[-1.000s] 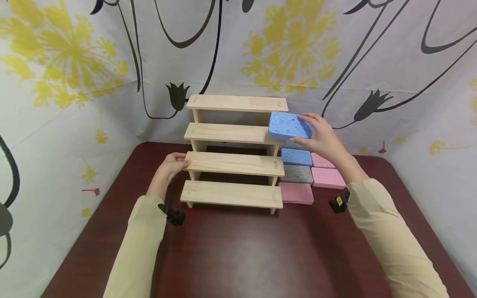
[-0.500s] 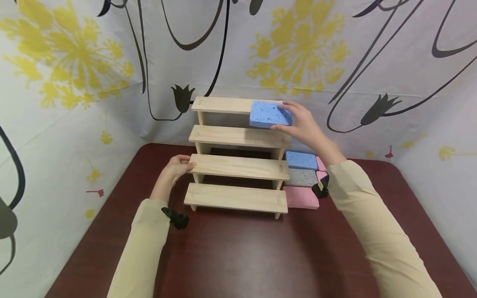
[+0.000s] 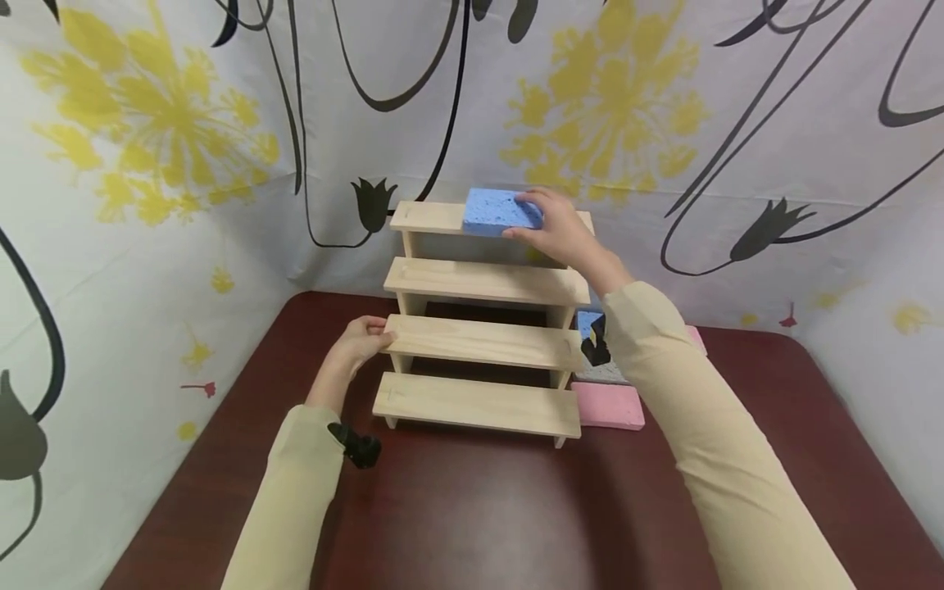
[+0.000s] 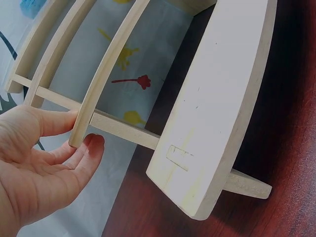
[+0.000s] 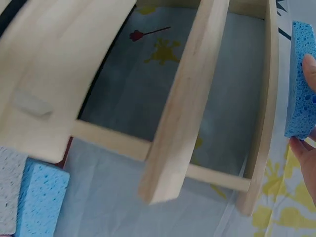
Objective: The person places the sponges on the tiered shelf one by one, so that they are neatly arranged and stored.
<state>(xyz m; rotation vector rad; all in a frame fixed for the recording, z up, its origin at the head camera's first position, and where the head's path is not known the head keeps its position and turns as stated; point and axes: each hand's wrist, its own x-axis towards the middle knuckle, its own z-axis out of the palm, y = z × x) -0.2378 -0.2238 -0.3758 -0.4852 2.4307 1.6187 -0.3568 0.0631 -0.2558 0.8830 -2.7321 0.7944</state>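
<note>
A blue sponge (image 3: 496, 211) is at the top tier of a wooden step shelf (image 3: 487, 279), left of that tier's middle. My right hand (image 3: 553, 223) grips it by its right end, thumb below and fingers above. Whether the sponge touches the board cannot be told; in the right wrist view the sponge (image 5: 300, 81) appears beyond the top board's edge. My left hand (image 3: 361, 340) pinches the left end of the second tier from the bottom. In the left wrist view the thumb and fingers (image 4: 94, 148) lie on either side of that board.
Right of the shelf lie more sponges: a pink one (image 3: 608, 406), a grey one (image 3: 601, 374) and a blue one (image 3: 587, 322), partly behind my right sleeve. Another pink one (image 3: 696, 338) peeks out past the sleeve. A patterned cloth (image 3: 243, 164) hangs behind the dark red table (image 3: 472, 508).
My right hand has carried the blue sponge leftward and up, from the shelf's right side to the top tier. The left hand keeps its hold; the head view has shifted slightly.
</note>
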